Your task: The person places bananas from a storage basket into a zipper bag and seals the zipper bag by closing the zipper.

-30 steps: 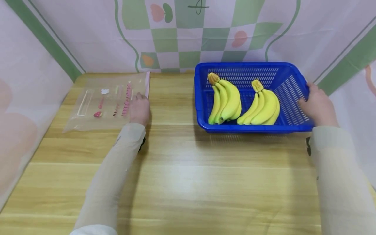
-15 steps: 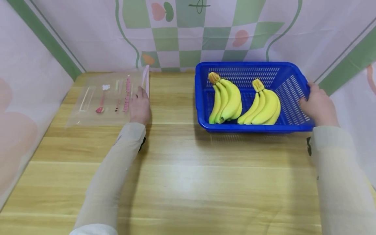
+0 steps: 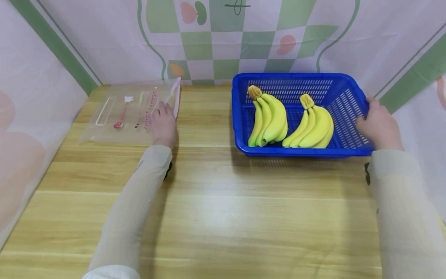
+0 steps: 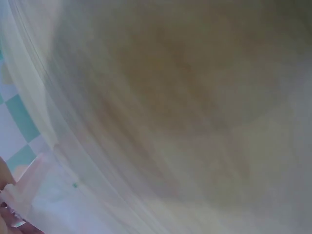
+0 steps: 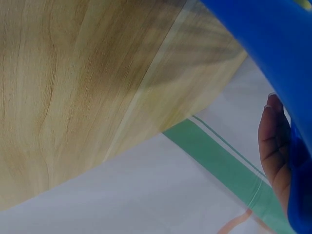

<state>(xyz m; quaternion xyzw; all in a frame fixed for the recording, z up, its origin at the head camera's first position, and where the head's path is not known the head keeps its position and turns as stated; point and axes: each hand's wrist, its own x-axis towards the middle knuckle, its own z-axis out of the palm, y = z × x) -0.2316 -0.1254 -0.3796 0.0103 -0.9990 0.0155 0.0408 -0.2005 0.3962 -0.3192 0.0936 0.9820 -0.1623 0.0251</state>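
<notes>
A clear zip bag point(image 3: 104, 128) printed with pink lettering and a strawberry lies at the back left. My left hand point(image 3: 163, 126) pinches it near the pink closure strip point(image 3: 177, 97). In the left wrist view its film point(image 4: 195, 146) fills most of the picture, fingers point(image 4: 6, 175) at the lower left edge. On the right, a blue perforated basket point(image 3: 296, 152) holds two bunches of bananas, the left one point(image 3: 273, 120) leaning beside the right one point(image 3: 318, 128). My right hand point(image 3: 379, 126) grips the basket's right end, fingers point(image 5: 274, 141) along its outside in the right wrist view.
The wooden table point(image 3: 216, 217) carries both bag and basket. Behind it hangs a checkered cloth backdrop point(image 3: 226, 46), with cloth walls at the left and right sides. Table surface shows between the bag and the basket.
The bag's near edge has shifted away toward the back, and its pink strip end has lifted and tilted. My left hand has moved slightly with it. The right hand and basket stay put.
</notes>
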